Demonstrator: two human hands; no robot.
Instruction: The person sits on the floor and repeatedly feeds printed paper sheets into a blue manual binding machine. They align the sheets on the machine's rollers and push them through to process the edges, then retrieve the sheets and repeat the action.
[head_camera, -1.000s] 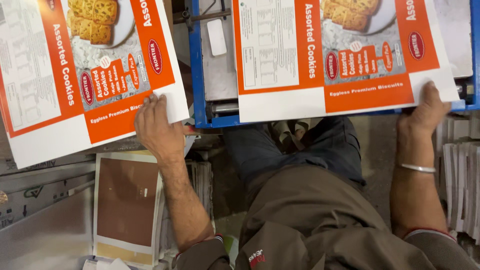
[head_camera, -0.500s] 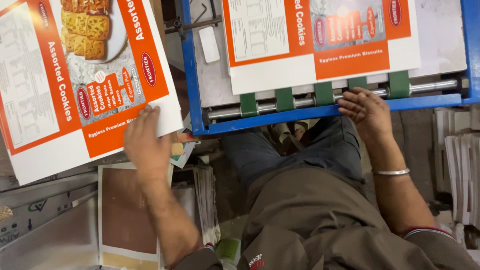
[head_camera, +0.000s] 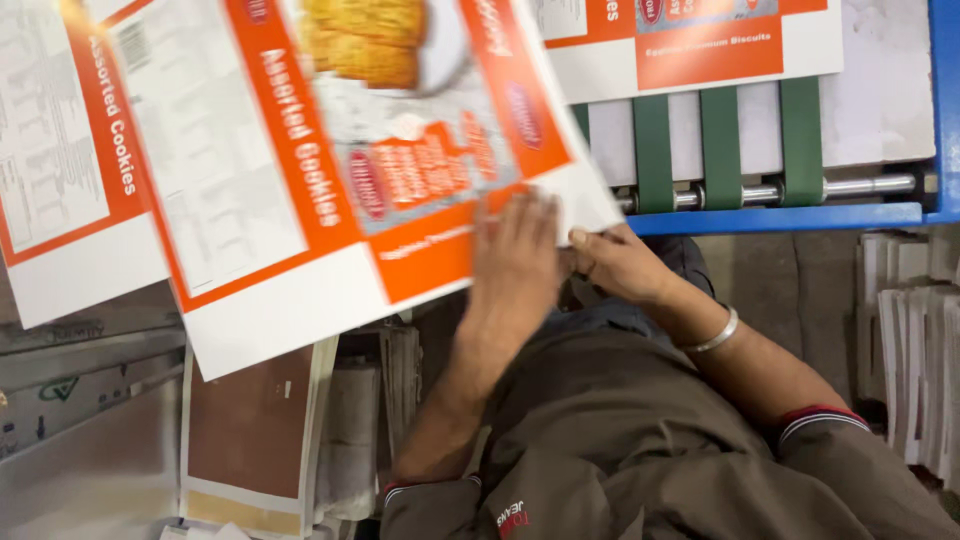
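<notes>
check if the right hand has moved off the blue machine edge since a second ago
Yes. The right hand has left the blue machine edge and moved left and down, meeting the left hand at the printed carton sheet.
</notes>
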